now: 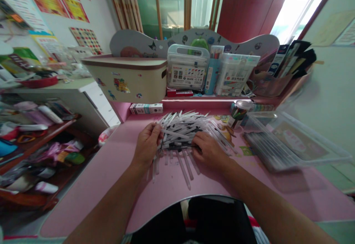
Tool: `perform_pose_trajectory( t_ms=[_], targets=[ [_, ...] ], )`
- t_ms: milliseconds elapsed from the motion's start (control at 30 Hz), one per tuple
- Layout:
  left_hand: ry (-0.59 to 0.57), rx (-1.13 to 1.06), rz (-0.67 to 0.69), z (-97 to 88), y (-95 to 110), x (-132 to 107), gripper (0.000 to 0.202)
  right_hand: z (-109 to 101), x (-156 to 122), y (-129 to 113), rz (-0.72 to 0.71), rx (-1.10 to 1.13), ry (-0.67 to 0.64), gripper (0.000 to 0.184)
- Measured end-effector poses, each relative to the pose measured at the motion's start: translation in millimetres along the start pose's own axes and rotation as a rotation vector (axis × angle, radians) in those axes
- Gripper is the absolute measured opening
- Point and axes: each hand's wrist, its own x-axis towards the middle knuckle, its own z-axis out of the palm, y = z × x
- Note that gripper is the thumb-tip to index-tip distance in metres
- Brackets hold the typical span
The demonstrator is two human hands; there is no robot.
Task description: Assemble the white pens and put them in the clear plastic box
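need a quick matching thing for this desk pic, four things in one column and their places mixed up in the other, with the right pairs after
1. heap of translucent tubes
2. cream bin
3. white-and-teal carton
4. transparent plastic box

A. on the raised shelf, at its left end
B. at the right side of the pink desk
C. between the left hand and the right hand
D. on the desk, below the shelf's left end

Pairs: 1-C, 2-A, 3-D, 4-B

Pink desk [105,184] — piled translucent sticks [183,125], can [238,114], small carton [146,108], clear container [277,157]
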Motion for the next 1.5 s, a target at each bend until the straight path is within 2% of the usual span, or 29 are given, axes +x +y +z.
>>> perform_pose_trajectory(
  t_ms=[67,167,533,833,933,1067,1167,1267,1400,1433,1500],
  targets=[
    [0.011,0.014,-0.007,-0.2,-1.0,0.5,0.024,-3.2,-0.4,-2.1,0.027,0.056,0.054,0.011],
    [0.013,0.018,-0.01,-0.3,-2.2,1.0,0.024,-4.5,-1.1,0.6,0.044,0.101,0.069,0.011],
    [0.048,0.018,0.019,-1.3,-1.9,2.0,0.025,-4.7,-1.3,4.1,0.041,0.105,0.139,0.008],
    [-0.07,0.08,0.018,-0.3,-2.0,0.6,0.024,-4.2,-1.2,5.1,-0.003,0.136,0.135,0.014],
    [-0.122,0.041,-0.026,0.3,-1.9,1.3,0.025,-4.9,0.2,5.5,-0.019,0.173,0.162,0.014],
    [-0.158,-0.087,-0.132,-0.7,-3.3,3.8,0.027,-4.4,-0.4,9.1,0.164,0.136,0.22,0.011],
    [-0.167,-0.114,-0.153,-2.1,-5.4,6.0,0.028,-5.2,-1.3,11.7,0.324,0.052,0.247,0.023],
    [-0.142,-0.096,-0.14,-2.2,-6.4,6.8,0.029,-7.9,-0.1,12.2,0.392,0.011,0.267,0.03],
    [-0.098,-0.061,-0.151,-1.6,-5.6,6.4,0.03,-9.8,2.2,13.9,0.333,0.218,0.313,0.017],
    [-0.092,-0.058,-0.159,-1.5,-5.3,6.3,0.031,-8.8,2.2,15.2,0.33,0.323,0.316,0.013],
    [-0.103,-0.058,-0.171,-1.4,-5.0,6.0,0.031,-5.2,2.0,18.8,0.388,0.601,0.305,0.019]
  ],
)
